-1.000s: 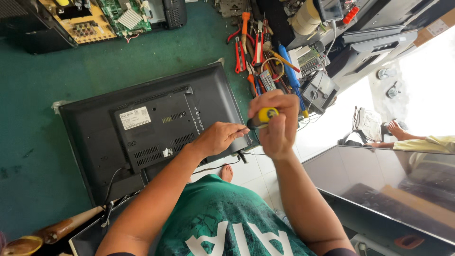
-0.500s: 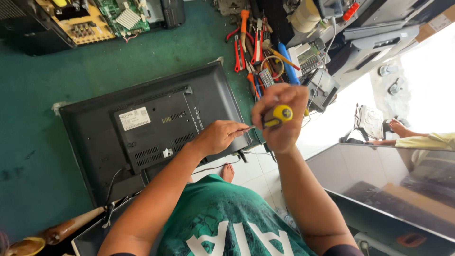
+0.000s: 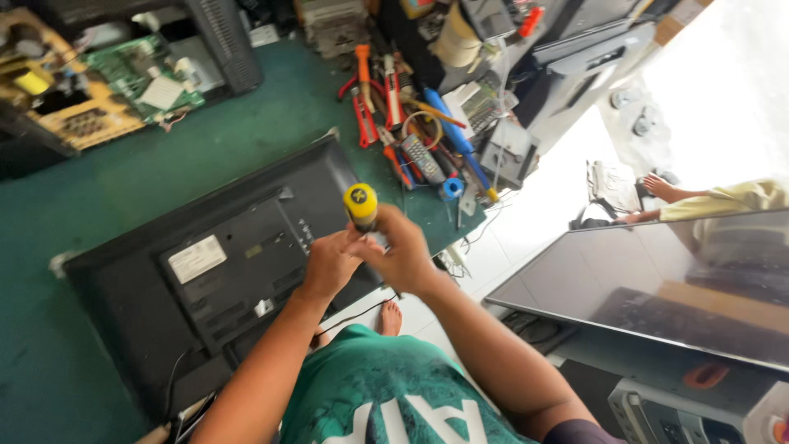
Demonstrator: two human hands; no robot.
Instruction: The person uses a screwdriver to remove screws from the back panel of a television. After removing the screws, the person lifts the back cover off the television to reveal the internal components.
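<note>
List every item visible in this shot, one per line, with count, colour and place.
Flat black television, back side up: one, black, on the green mat.
Green felt work mat: one, green, covers the bench.
Yellow-capped black-handled screwdriver: one, yellow and black, held over the television's edge.
Red and orange hand tools: several, far edge of the mat.
Green printed circuit board: one, top left.
Large dark screen panel: one, right.
Another person's foot: one, far right.
Left hand: at the screwdriver's shaft.
Right hand: its grip closed on the screwdriver's handle.

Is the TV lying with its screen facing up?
No, the flat black TV lies on the green table with its back panel and sticker facing up, under the right hand holding a yellow-capped screwdriver.
</note>
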